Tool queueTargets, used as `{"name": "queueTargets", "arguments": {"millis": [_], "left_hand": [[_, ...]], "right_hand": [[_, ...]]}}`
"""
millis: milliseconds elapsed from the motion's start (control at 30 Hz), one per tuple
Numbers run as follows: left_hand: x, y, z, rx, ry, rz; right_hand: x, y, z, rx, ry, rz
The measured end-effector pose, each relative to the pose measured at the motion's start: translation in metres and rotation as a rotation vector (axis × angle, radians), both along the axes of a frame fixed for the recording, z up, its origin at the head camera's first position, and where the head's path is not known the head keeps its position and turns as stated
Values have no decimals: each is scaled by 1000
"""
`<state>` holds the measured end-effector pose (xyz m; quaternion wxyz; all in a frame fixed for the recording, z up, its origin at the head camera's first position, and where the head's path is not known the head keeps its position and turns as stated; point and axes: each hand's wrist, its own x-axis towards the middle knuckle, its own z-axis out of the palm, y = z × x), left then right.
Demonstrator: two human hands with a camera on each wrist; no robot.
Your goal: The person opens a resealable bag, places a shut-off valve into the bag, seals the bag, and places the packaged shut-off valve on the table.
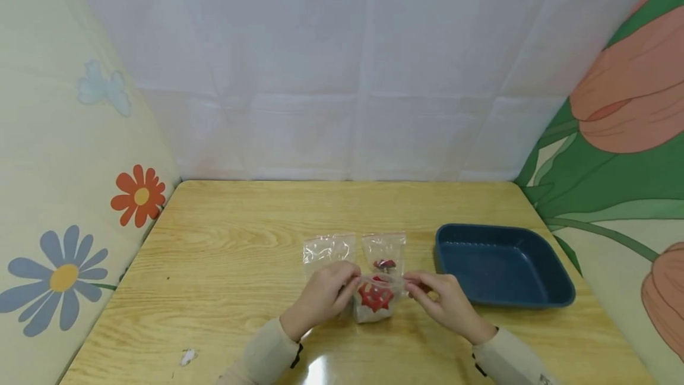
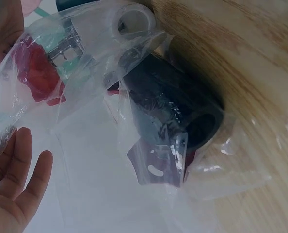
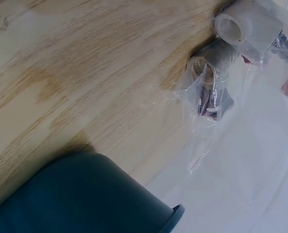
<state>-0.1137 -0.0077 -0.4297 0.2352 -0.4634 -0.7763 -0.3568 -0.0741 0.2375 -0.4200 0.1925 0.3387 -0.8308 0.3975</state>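
Note:
My left hand (image 1: 326, 293) and right hand (image 1: 443, 302) pinch opposite ends of the mouth of a clear zip bag (image 1: 382, 281). Inside this bag sits a white valve (image 3: 241, 24) with a metal stem and a red handwheel (image 1: 376, 296). Just behind it, a second clear bag (image 1: 389, 245) contains a threaded valve (image 3: 207, 63) with a red handle. Partly hidden by the left hand is a third clear bag (image 1: 327, 248). The left wrist view shows a dark valve (image 2: 168, 102) in clear plastic beside the white one.
A dark blue basin (image 1: 502, 266) stands on the wooden table (image 1: 224, 242), to the right of the bags. White cloth (image 1: 299, 76) hangs behind the table. Flower-printed cloths flank it left and right. A small white mark (image 1: 188, 357) shows near the front left.

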Motion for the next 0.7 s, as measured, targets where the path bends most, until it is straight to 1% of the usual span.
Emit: {"name": "queueTargets", "arguments": {"millis": [67, 300, 433, 567, 700], "left_hand": [[0, 0, -1, 0, 4, 3], [-1, 0, -1, -16, 12, 13], [-1, 1, -1, -23, 14, 18], [-3, 1, 0, -57, 61, 34], [-4, 2, 0, -87, 108, 44]], "right_hand": [[0, -1, 1, -1, -12, 0], [-1, -1, 1, 17, 41, -7], [-3, -1, -1, 17, 47, -7], [-3, -1, -1, 10, 42, 2], [-3, -2, 0, 3, -8, 11]]}}
